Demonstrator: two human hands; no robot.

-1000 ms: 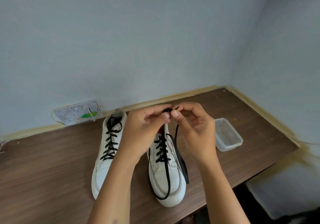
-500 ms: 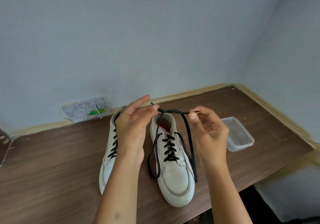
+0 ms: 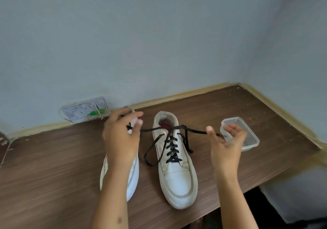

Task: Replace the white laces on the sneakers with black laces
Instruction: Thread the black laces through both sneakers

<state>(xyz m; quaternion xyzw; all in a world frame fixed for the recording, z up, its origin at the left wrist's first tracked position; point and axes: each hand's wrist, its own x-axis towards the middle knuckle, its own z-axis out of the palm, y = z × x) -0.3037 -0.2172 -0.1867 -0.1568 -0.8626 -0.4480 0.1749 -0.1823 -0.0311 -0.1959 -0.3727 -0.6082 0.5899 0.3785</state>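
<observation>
Now drawn apart since a second ago: left hand point(image 3: 122, 136) mid-left, right hand point(image 3: 225, 145) mid-right, each pinching one end of black lace point(image 3: 172, 147), taut across right sneaker point(image 3: 175, 165) at centre frame; first knot cinching, bow pending

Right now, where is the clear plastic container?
In the head view, the clear plastic container sits on the wooden table at the right, just behind the right hand, right of the right sneaker.

Two white sneakers stand side by side on the table, toes toward the viewer; the right sneaker point(image 3: 177, 166) carries a black lace point(image 3: 172, 147), its ends stretched sideways; left sneaker point(image 3: 133, 175) partly hidden
</observation>
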